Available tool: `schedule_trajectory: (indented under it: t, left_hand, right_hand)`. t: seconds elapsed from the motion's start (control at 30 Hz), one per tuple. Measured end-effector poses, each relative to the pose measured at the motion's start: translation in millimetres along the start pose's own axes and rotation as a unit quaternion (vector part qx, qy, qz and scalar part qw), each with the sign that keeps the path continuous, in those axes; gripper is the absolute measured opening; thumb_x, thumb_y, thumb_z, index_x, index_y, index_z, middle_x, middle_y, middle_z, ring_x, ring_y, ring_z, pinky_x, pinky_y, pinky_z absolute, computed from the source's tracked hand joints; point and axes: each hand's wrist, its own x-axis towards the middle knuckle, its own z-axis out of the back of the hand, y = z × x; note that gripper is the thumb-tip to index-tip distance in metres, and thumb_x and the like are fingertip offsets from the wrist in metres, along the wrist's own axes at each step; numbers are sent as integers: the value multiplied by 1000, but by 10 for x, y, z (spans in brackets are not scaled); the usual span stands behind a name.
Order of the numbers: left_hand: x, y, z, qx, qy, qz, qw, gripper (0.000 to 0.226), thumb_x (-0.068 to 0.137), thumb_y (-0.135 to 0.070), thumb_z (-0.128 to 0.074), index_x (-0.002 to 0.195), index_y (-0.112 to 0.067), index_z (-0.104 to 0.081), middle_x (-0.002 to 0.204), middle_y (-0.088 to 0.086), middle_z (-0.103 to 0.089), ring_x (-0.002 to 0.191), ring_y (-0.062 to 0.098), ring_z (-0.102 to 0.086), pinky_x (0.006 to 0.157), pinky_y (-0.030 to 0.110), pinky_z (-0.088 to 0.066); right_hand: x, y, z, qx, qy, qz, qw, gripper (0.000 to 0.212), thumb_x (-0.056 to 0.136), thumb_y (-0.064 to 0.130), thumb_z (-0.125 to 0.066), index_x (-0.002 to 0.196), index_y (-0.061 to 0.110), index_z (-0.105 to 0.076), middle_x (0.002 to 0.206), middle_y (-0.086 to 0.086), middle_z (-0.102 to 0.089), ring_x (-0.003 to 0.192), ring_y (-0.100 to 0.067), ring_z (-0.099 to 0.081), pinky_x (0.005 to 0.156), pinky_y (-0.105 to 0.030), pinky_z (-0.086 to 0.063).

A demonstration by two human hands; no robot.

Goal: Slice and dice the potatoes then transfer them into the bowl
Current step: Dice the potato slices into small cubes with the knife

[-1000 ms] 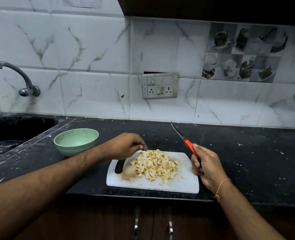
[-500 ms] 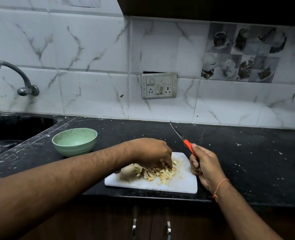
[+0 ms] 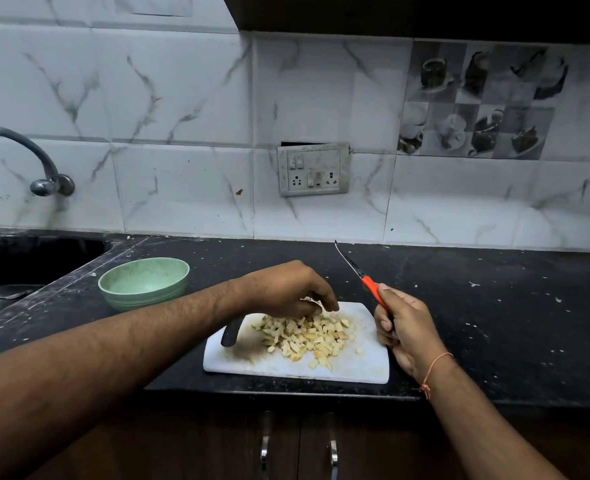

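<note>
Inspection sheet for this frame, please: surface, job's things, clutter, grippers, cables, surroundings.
Surface: black countertop, speckled with pale crumbs and scraps.
Job's things: diced potato heaped on the white cutting board; green bowl to the board's left shows no potato in it.
Clutter: nothing seen beyond the crumbs.
Grippers: left hand over the far side of the pile, fingers curled down onto the pieces; whether it holds any cannot be told. Right hand grips the orange-handled knife, blade pointing up and away, off the board.
Cables: nothing seen.
Surroundings: marble-look tiled wall, switch and socket plate, tap over a dark sink, cabinet doors below.
</note>
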Motion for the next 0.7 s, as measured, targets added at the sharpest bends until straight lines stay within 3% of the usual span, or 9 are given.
schedule_trajectory:
  t: [0.13,0.3,0.37,0.43,0.57,0.7]
  left_hand:
    - [16,-16,65,-10,-25,0,1000,30,98,-12,-72,125,-26,-77,115,-15,-77,104,-5,-69,87,4,-47]
    - [-21,-37,144,-26,-56,30,998,19,99,-28,-75,117,-27,-79,109,-19,-77,100,-7,-70,86,11,-53]
    - [-81,-41,138,-50,-72,62,994,20,104,-35,-67,116,-27,-80,108,-20,-78,98,-8,-71,84,14,-55]
    - [-183,-29,108,-86,-85,93,988,35,110,-45,-51,116,-27,-81,109,-19,-78,99,-6,-71,87,22,-58]
    - [-480,96,-5,-149,-134,134,970,49,114,-46,-33,129,-26,-75,126,-16,-74,118,-7,-64,101,16,-49]
    - [-803,270,-296,-202,-164,200,945,54,110,-56,-30,156,-34,-49,154,-20,-52,142,-10,-43,117,21,-34]
  right_hand:
    - [2,-1,8,0,2,0,1000,29,106,25,-56,120,2,-64,49,-5,-36,41,-12,-22,43,-21,-17]
    - [-7,6,4,1,3,-1,1000,28,106,25,-56,120,3,-64,49,-5,-36,41,-12,-23,43,-21,-18]
    - [-13,8,5,-1,2,-1,1000,27,106,25,-56,121,5,-64,50,-5,-36,42,-12,-23,44,-22,-18]
    - [-16,8,7,-1,3,-1,1000,27,106,26,-56,121,5,-64,50,-5,-35,43,-13,-23,45,-23,-17]
    - [-14,12,6,-5,6,3,1000,28,106,25,-55,119,2,-66,50,-5,-34,42,-12,-22,42,-22,-18]
    - [-7,9,14,-14,7,1,1000,30,106,26,-56,120,2,-66,51,-6,-34,43,-13,-21,42,-22,-18]
